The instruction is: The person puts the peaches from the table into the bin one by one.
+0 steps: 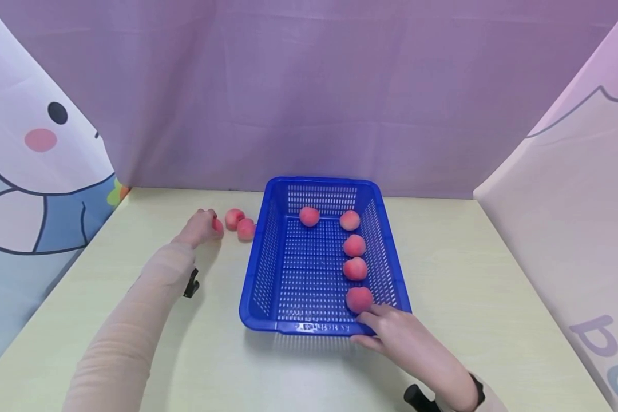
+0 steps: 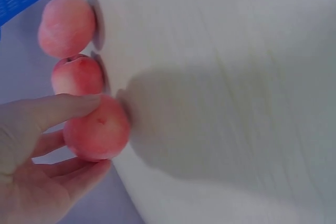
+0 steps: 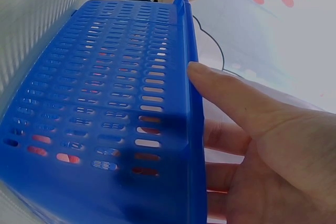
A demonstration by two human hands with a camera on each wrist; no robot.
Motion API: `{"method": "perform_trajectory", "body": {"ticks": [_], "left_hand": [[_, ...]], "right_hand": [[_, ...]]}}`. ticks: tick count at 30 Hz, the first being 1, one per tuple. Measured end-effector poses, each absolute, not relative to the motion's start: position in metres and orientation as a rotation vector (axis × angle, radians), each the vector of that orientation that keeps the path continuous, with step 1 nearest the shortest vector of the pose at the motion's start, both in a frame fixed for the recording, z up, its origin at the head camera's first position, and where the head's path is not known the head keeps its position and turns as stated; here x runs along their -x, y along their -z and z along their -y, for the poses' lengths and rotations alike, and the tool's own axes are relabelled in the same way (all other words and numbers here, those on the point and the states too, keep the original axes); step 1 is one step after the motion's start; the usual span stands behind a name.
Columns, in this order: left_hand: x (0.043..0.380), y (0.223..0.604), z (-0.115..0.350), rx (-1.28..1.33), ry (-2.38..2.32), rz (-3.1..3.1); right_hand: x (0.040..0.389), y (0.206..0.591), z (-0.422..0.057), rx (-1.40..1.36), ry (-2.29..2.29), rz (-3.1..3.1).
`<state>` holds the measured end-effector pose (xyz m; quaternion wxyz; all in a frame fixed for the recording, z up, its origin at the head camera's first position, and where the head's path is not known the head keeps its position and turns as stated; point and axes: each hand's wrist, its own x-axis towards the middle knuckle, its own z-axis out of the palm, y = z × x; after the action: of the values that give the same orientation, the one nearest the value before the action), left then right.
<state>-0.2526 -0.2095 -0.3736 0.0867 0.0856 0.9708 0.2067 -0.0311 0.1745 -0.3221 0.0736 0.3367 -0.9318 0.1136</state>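
At the left of the head view my left hand (image 1: 198, 228) pinches a pink-red peach (image 2: 97, 128) between thumb and fingers. Two more peaches, one (image 1: 234, 218) and another (image 1: 245, 229), lie on the table between that hand and the blue plastic basket (image 1: 260, 274). My right hand (image 1: 391, 331) grips the basket's near right corner, with the thumb outside the rim and the fingers over it. Inside, several peaches line the right side, the nearest peach (image 1: 359, 299) right by my right fingers. A lone peach (image 1: 309, 216) sits near the basket's far wall.
The basket stands mid-table on a pale wooden tabletop (image 1: 463, 297). A purple cloth (image 1: 329, 97) hangs behind the table's far edge. Printed cloth panels rise at the left (image 1: 41, 166) and the right side (image 1: 571, 217).
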Motion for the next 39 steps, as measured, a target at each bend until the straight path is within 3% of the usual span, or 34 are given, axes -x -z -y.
{"method": "perform_trajectory", "body": {"ticks": [39], "left_hand": [[0.239,0.280,0.161,-0.342,-0.326,-2.741]], "right_hand": [[0.030,0.322,-0.174,-1.008,-0.336,2.784]]}}
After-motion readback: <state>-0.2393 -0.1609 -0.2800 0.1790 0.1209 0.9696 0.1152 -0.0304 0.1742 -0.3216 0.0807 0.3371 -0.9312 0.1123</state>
